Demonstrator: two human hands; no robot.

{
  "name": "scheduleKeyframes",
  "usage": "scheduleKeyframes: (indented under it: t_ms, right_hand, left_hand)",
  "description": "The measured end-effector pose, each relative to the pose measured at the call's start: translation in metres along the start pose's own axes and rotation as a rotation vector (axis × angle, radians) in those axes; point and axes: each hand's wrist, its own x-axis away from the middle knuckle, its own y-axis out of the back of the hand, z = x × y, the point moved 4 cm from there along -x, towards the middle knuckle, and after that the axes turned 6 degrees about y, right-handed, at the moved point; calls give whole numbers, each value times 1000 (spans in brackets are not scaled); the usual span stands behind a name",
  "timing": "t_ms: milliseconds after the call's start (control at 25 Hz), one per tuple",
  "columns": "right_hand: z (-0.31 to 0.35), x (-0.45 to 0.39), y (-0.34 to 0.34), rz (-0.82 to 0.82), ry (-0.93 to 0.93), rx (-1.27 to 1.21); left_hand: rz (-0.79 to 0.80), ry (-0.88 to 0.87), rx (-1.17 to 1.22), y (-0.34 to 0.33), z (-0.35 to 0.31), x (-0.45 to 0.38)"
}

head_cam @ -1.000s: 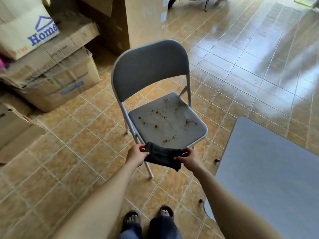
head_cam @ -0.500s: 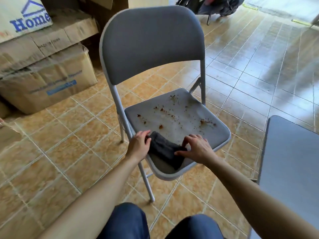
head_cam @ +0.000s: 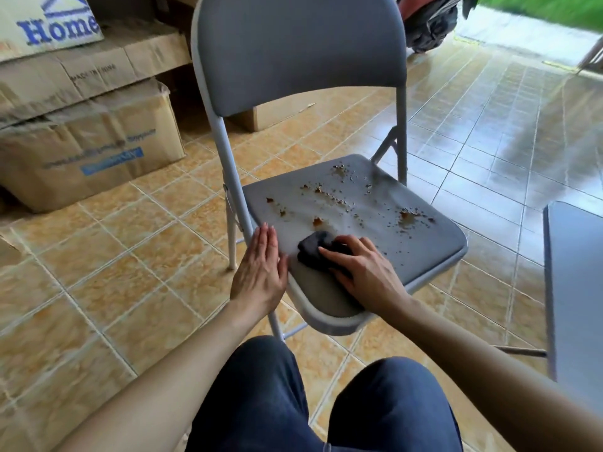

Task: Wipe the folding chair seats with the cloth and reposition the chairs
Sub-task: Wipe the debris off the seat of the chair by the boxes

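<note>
A grey folding chair [head_cam: 300, 53] stands unfolded on the tiled floor in front of me. Its seat [head_cam: 430, 246] is strewn with brown crumbs [head_cam: 339, 199] across the middle and back. My right hand [head_cam: 362, 269] presses a dark bunched cloth [head_cam: 313, 247] onto the front left part of the seat. Flat, with fingers straight and together, my left hand [head_cam: 262, 272] rests against the seat's left front edge and holds nothing. A second grey chair [head_cam: 574, 288] shows at the right edge, only partly in view.
Stacked cardboard boxes [head_cam: 88, 148] stand at the left, close behind the chair. A dark bag or vehicle part [head_cam: 430, 21] sits at the top right near a doorway. My knees in blue jeans [head_cam: 267, 396] are just below the seat. Open tiled floor stretches to the right.
I have crouched closer to the chair. The cloth went from hanging between both hands onto the seat. My left hand let go of it and moved to the seat's edge.
</note>
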Motion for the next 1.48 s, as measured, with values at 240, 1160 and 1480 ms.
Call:
scheduleKeyframes:
  t_ms: [240,1160,1480]
  right_hand:
    - [-114,19,15,-60,-549,-29]
    - [49,22,15,43,16,-247]
    - [-117,-18,5,-51,-481,-2]
  left_hand:
    - [-11,17,-60,1,-1,0]
    - [32,-11,49,2,2,5]
    - [-24,24,-9,1,-2,7]
